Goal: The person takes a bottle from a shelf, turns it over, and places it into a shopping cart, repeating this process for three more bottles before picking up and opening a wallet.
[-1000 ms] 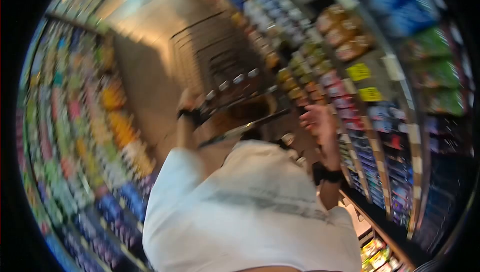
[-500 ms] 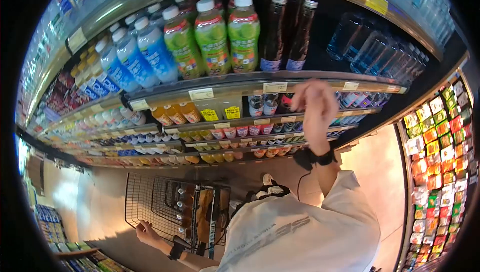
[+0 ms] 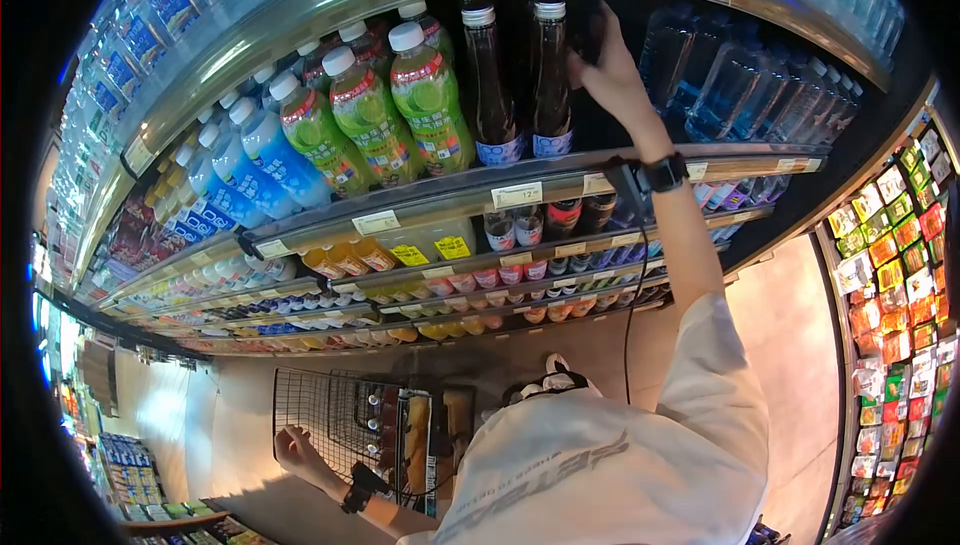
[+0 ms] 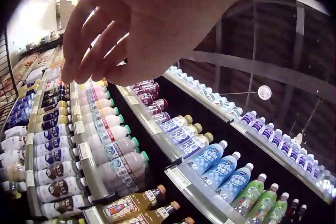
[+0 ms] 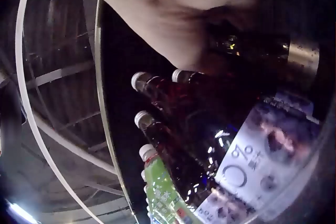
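Note:
My right hand [image 3: 618,80] reaches into the upper drinks shelf, thumb and fingers spread beside two tall dark glass bottles [image 3: 551,85] with silver caps. In the right wrist view, the hand [image 5: 184,24] overlaps a dark bottle with a gold band [image 5: 303,58]; its fingertips are hidden in shadow. Below it, other dark bottles carry pale purple labels [image 5: 268,153]. Loosely bent and holding nothing, my left hand [image 3: 300,453] hangs over the wire shopping cart [image 3: 300,395]. Several bottles with white caps [image 3: 373,425] lie in the cart.
Green bottles [image 3: 430,105] and blue bottles [image 3: 280,160] stand left of the dark ones, and clear water bottles [image 3: 735,90] to their right. A metal shelf edge [image 3: 440,207] runs below the right forearm. A cable [image 3: 630,325] hangs from the right wrist. Bright packets [image 3: 890,295] fill a rack at right.
The view has turned from the aisle to the drinks shelf. My right hand has moved up and into the shelf beside the dark bottles. The left hand has left the cart handle and hangs over the basket.

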A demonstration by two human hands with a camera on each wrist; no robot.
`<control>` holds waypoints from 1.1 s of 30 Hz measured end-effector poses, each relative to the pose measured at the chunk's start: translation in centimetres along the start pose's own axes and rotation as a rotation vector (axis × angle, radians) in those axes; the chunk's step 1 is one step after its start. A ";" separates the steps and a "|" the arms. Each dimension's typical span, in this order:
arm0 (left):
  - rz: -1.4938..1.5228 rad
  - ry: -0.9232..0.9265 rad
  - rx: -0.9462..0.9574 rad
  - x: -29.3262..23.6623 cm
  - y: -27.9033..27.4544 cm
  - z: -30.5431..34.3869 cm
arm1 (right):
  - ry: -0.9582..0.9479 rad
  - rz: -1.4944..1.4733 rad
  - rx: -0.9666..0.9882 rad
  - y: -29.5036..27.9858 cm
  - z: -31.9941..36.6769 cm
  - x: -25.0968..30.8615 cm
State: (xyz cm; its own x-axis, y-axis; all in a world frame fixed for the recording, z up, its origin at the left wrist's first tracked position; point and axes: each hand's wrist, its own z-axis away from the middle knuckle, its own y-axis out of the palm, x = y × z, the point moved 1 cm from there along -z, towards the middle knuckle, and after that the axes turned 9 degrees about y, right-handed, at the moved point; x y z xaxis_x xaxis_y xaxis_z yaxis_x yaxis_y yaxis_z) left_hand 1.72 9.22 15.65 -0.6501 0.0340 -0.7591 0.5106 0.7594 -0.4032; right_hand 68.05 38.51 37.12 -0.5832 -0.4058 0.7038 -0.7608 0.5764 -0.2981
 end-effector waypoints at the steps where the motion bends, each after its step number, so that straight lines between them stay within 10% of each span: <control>1: 0.019 0.013 0.004 -0.4 0.2 -0.1 | 0.020 -0.022 0.052 -0.1 -0.8 -0.6; 11: -0.096 -0.020 -0.057 -2.1 -0.3 1.2 | 0.188 0.236 0.199 -0.9 -3.5 -2.0; 27: -0.095 0.103 0.029 -6.4 1.1 -1.8 | -0.303 0.360 -0.284 -6.9 8.0 7.0; 33: -0.107 0.122 0.076 -8.4 2.0 -2.7 | -0.502 -0.148 -0.335 -8.0 13.9 8.7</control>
State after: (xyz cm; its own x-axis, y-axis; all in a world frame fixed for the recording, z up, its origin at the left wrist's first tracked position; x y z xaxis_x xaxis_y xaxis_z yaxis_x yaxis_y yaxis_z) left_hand 6.66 12.22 22.60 -0.7639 0.0381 -0.6442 0.4731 0.7119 -0.5189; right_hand 65.07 20.56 36.69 -0.6032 -0.7354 0.3088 -0.7604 0.6470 0.0556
